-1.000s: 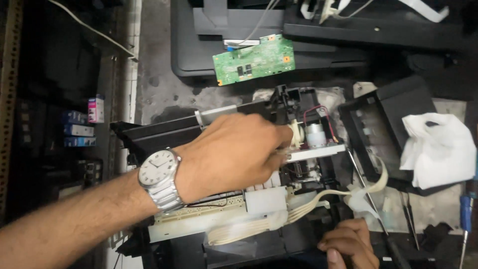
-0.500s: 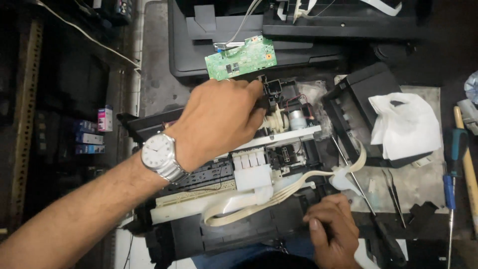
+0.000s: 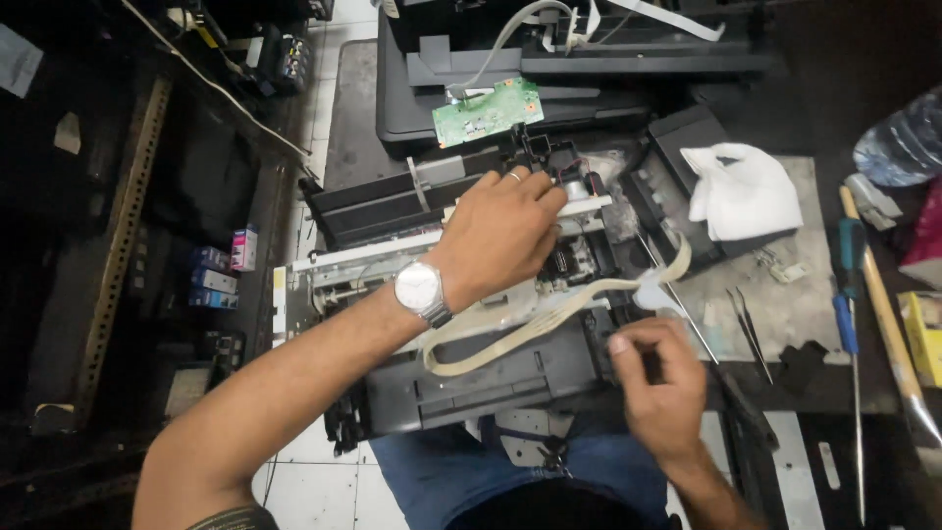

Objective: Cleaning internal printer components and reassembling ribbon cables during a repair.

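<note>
An opened black printer (image 3: 491,378) with exposed inner parts lies in front of me over my knees. My left hand (image 3: 500,231), with a wristwatch and a ring, rests on top of the printer's carriage mechanism, fingers curled over the metal rail near a small motor (image 3: 579,186). My right hand (image 3: 657,383) pinches the printer's right front edge, close to a pale flat ribbon cable (image 3: 549,319) that loops across the frame. What the left fingers grip is hidden under the hand.
A green circuit board (image 3: 488,111) lies on another black printer (image 3: 589,69) behind. A white cloth (image 3: 741,191) sits on a black tray at right. Tweezers (image 3: 746,324), a blue screwdriver (image 3: 849,294) and a wooden stick (image 3: 883,314) lie on the right. Small coloured boxes (image 3: 221,270) stand left.
The view shifted, so the printer sits lower and more centred. My left hand stayed on the carriage area; my right hand rose from the bottom edge to the printer's right front corner.
</note>
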